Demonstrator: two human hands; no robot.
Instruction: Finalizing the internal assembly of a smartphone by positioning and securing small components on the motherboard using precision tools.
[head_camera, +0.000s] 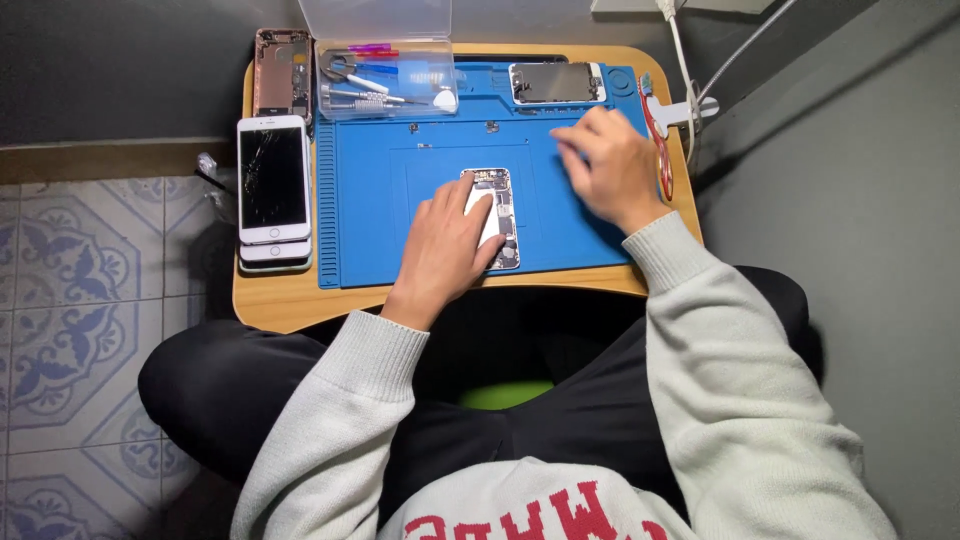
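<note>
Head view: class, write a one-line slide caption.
Left hand steadies an opened phone on a blue repair mat while the right hand reaches beside it.

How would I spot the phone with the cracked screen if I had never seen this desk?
Start at the blue work mat on the wooden table, then look just off the mat's left edge. There a white phone tops a small stack, face up. Unlike the opened phone under the left hand, its dark screen shows cracks.

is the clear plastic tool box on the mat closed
No, the clear tool box stands open, its lid tipped up behind it, with small tools visible inside at the top of the blue mat.
</note>
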